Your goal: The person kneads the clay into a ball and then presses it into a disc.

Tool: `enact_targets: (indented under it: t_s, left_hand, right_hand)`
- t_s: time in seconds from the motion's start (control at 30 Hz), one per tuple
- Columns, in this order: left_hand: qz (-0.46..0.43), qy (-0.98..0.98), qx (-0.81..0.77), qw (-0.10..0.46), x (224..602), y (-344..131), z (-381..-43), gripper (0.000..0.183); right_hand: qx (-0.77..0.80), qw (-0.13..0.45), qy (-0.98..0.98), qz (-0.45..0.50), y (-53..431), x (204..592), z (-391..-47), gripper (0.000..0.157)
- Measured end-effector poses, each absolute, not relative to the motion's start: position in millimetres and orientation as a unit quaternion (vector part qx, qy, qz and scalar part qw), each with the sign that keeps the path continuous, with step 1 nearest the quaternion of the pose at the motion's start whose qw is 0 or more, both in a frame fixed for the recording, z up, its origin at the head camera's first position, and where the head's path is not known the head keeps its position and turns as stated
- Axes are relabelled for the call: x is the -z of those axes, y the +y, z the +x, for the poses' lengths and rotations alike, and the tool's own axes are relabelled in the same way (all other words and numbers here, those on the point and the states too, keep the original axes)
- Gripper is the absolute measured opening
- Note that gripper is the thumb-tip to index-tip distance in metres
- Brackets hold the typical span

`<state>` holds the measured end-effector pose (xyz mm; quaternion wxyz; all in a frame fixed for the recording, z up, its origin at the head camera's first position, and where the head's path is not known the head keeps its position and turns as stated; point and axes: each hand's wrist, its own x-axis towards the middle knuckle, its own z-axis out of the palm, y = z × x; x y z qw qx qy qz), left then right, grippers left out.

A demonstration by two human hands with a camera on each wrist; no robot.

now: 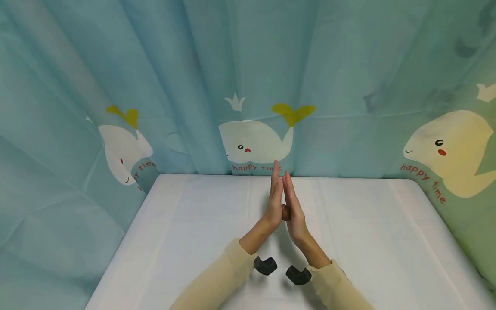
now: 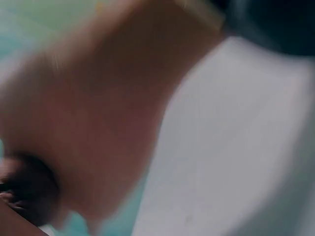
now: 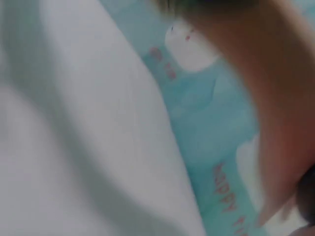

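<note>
A small round brown ball (image 1: 286,212), much like a walnut, sits between the two palms. My left hand (image 1: 274,204) presses it from the left, its fingers straight and pointing up and away. From the other side my right hand (image 1: 296,214) presses against it, also with straight fingers. The fingertips of both hands lean close together beyond the ball. In the left wrist view the ball (image 2: 32,189) appears dark beside the blurred left palm (image 2: 103,132). Only an edge of the ball (image 3: 307,194) shows in the right wrist view, next to the right hand (image 3: 285,147).
A table with a white cover (image 1: 201,206) lies below the hands. Behind it hangs a blue-green curtain (image 1: 186,86) printed with whales and words. Black curved devices (image 1: 265,265) jut from both wrists, beside the cream sleeves (image 1: 221,275).
</note>
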<state>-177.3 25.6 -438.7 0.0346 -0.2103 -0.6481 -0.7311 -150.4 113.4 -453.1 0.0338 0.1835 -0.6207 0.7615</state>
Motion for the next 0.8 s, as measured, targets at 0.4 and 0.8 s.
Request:
enact_targets:
  t_s: [0.4, 0.8]
  left_hand:
    - [-0.221, -0.66, 0.718, -0.006, 451, 31, -161, 0.06]
    - [-0.23, -0.657, 0.717, 0.034, 436, 32, -173, 0.062]
  right_hand:
    - [-0.748, 0.066, -0.644, 0.143, 126, 443, -164, 0.055]
    - [-0.771, 0.066, -0.61, 0.173, 117, 448, -148, 0.057]
